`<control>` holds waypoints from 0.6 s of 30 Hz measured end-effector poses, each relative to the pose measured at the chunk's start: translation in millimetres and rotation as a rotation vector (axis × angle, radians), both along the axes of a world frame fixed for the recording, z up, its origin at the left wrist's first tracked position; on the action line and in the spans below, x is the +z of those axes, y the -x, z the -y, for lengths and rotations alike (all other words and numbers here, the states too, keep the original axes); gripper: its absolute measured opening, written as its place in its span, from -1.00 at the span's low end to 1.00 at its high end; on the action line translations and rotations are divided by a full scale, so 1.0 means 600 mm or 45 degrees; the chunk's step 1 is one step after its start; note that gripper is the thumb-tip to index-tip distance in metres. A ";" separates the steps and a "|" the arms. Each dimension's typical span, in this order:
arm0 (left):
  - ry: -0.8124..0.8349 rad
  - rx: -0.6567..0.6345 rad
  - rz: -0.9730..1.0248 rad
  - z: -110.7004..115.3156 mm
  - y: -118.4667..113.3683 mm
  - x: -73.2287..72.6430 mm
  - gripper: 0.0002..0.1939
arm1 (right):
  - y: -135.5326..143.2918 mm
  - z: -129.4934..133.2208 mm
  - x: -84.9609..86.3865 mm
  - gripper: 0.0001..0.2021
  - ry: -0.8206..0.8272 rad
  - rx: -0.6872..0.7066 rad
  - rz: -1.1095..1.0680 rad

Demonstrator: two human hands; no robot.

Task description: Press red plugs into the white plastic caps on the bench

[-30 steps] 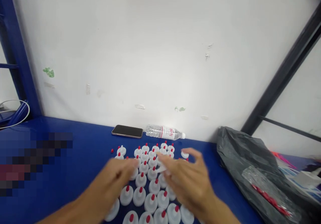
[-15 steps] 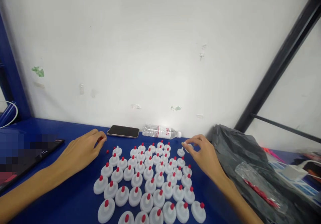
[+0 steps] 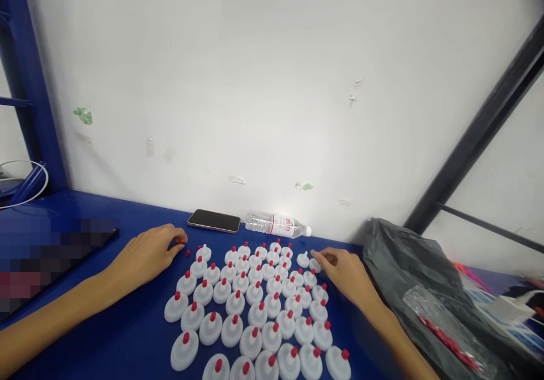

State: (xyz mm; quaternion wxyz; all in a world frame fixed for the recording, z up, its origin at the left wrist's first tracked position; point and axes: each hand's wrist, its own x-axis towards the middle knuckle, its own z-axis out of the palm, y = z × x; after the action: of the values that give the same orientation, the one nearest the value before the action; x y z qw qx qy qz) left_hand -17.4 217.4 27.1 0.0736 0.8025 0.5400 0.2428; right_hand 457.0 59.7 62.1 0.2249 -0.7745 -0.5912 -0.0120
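Rows of white bottle caps with red tips (image 3: 255, 315) stand on the blue table (image 3: 127, 346). My right hand (image 3: 346, 272) rests at the rows' far right corner, its fingertips pinched on a white cap without a red tip (image 3: 315, 265). Another bare white cap (image 3: 303, 259) stands just left of it. My left hand (image 3: 147, 253) lies at the far left corner with its fingers curled together. A loose red tip (image 3: 187, 252) lies right at its fingertips; whether the fingers hold anything is too small to tell.
A dark phone (image 3: 214, 220) and a lying clear water bottle (image 3: 277, 224) sit against the white wall. A black plastic bag (image 3: 420, 289) with a clear packet of red parts (image 3: 446, 334) fills the right side. A blue post (image 3: 29, 85) stands at left.
Both hands were over the middle of the caps, then spread out to the far corners. Since half a second ago my right hand has lowered onto the table with the white cap.
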 end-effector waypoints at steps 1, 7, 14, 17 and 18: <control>0.036 -0.002 -0.026 0.002 -0.003 0.003 -0.68 | 0.002 0.000 0.001 -0.63 -0.051 0.006 0.006; 0.201 -0.061 -0.103 0.015 -0.027 0.025 -0.72 | 0.033 0.011 0.019 -0.31 -0.331 0.314 0.041; 0.258 -0.128 -0.068 0.022 -0.043 0.023 -0.75 | 0.098 0.025 0.014 -0.40 -0.249 0.684 0.065; 0.273 -0.130 -0.053 0.024 -0.044 0.023 -0.75 | 0.097 0.024 0.007 -0.41 -0.248 0.716 0.085; 0.281 -0.134 -0.046 0.025 -0.044 0.024 -0.75 | 0.094 0.023 0.005 -0.41 -0.257 0.720 0.090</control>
State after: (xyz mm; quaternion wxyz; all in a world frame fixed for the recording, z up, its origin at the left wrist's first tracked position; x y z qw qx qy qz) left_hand 8.9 202.5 41.6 0.1644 0.8210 0.5217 0.1633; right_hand 400.6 45.9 65.2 0.2743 -0.5521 -0.7866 -0.0347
